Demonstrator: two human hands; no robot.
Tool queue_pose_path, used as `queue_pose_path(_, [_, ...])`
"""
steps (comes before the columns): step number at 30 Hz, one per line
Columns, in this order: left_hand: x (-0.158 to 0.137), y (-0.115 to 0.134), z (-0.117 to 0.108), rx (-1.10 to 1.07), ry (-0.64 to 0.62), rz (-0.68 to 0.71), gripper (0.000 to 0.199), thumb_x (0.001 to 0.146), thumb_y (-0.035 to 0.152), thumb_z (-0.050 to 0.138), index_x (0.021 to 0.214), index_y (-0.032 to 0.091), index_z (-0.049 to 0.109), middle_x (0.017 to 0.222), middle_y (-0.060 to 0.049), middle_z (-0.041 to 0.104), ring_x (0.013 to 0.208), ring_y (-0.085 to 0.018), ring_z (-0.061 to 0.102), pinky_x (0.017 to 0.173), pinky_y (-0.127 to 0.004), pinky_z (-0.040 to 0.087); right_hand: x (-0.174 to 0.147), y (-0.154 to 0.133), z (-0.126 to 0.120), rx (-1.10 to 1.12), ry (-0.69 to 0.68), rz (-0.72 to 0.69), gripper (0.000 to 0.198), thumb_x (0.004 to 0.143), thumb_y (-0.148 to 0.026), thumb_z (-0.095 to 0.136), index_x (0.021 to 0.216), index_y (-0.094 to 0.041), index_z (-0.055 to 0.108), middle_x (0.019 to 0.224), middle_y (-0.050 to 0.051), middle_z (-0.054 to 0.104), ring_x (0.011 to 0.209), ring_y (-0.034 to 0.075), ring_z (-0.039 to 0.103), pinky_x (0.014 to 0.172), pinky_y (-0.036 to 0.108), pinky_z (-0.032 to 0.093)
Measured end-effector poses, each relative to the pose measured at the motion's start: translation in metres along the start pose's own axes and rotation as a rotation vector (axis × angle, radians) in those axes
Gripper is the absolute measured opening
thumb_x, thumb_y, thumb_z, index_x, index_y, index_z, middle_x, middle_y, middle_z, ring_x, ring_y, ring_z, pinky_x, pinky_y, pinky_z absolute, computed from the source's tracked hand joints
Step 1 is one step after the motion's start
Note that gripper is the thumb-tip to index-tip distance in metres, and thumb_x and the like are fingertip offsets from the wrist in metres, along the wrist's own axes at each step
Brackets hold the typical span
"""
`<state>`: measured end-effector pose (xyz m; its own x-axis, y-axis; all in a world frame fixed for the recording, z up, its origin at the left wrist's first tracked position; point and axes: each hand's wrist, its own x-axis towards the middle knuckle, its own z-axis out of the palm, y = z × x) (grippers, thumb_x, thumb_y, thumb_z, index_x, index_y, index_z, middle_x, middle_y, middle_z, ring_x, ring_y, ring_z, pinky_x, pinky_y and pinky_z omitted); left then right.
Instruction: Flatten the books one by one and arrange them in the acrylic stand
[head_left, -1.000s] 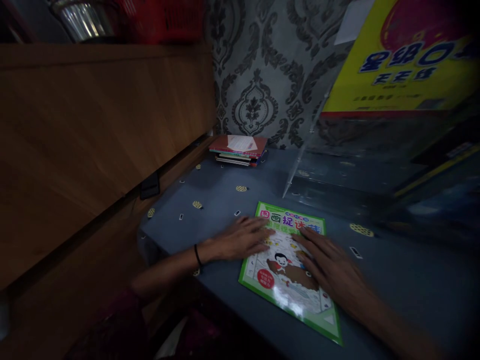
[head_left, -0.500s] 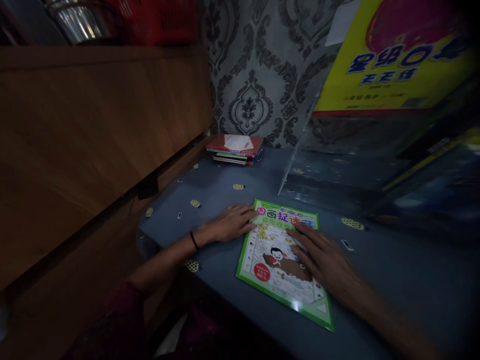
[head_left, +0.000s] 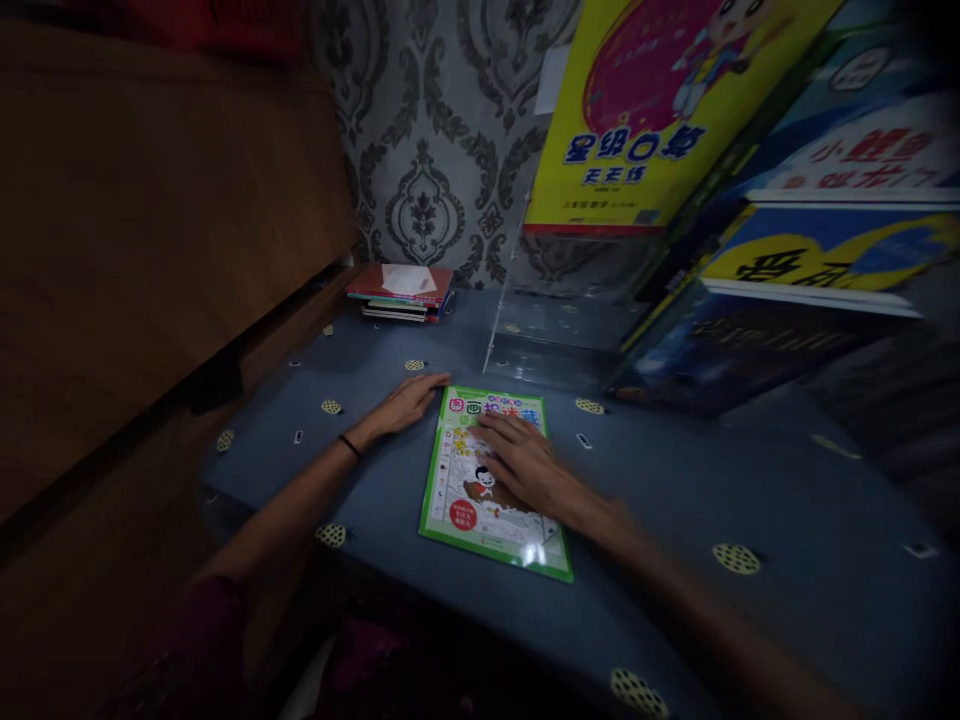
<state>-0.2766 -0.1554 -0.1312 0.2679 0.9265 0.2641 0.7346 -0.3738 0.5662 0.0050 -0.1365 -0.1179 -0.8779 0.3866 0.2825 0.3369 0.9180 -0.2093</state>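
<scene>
A green-bordered children's book (head_left: 495, 545) lies flat, cover up, on a table with a blue-grey cloth (head_left: 645, 460). Across its upper right part rests my right hand (head_left: 521, 460), fingers stretched out over the cover and hiding some of the picture and title. My left hand (head_left: 409, 402), with a dark band at the wrist, lies on the cloth just left of the book's top left corner. Its fingers are extended and hold nothing.
A small stack of books (head_left: 405, 285) with a paper on top sits at the back, by the patterned wall (head_left: 424, 200). On the right, a clear acrylic rack (head_left: 555, 340) holds a yellow workbook (head_left: 622, 130) and several other books. A wooden cabinet (head_left: 165, 180) stands left.
My view has swung to the right, showing more of the rack. My left hand has come off the book's left edge onto the cloth. My right hand stays on the cover.
</scene>
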Motion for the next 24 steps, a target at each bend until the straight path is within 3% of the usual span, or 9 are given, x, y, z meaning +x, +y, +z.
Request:
queue_pose_path(4, [0.000,-0.007,0.003,-0.041,0.038,0.041,0.048,0.099,0.017,0.037,0.146,0.018,0.049,0.141,-0.012,0.065,0.136,-0.023,0.056,0.120,-0.047,0.040,0.042,-0.007,0.011,0.053,0.004,-0.052,0.041,0.103,-0.030,0.043,0.141,-0.020,0.057,0.147,0.015,0.059,0.142,0.029,0.050,0.116,0.054,0.043])
queue_pose_path(10, [0.002,-0.012,0.009,0.003,0.039,0.035,0.053,0.096,0.011,0.038,0.148,0.015,0.047,0.145,-0.014,0.061,0.137,-0.023,0.055,0.119,-0.045,0.040,0.079,0.012,0.032,0.015,0.043,-0.037,0.039,0.101,-0.027,0.045,0.131,-0.014,0.065,0.131,0.019,0.068,0.124,0.033,0.062,0.105,0.055,0.051])
queue_pose_path(16, [0.003,-0.016,0.012,0.087,0.019,-0.007,0.051,0.098,0.014,0.039,0.148,0.016,0.048,0.147,-0.014,0.060,0.140,-0.022,0.052,0.121,-0.043,0.038,0.073,0.014,0.040,-0.038,0.120,-0.069,0.041,0.102,-0.029,0.042,0.128,-0.012,0.068,0.132,0.019,0.069,0.125,0.033,0.062,0.104,0.053,0.052])
queue_pose_path(24, [0.001,-0.003,0.005,0.113,-0.030,-0.019,0.052,0.098,0.012,0.034,0.148,0.018,0.048,0.146,-0.010,0.061,0.140,-0.022,0.051,0.123,-0.046,0.035,0.032,-0.031,0.026,0.038,0.078,-0.119,0.040,0.104,-0.029,0.042,0.135,-0.022,0.066,0.135,0.011,0.070,0.134,0.030,0.059,0.110,0.057,0.050])
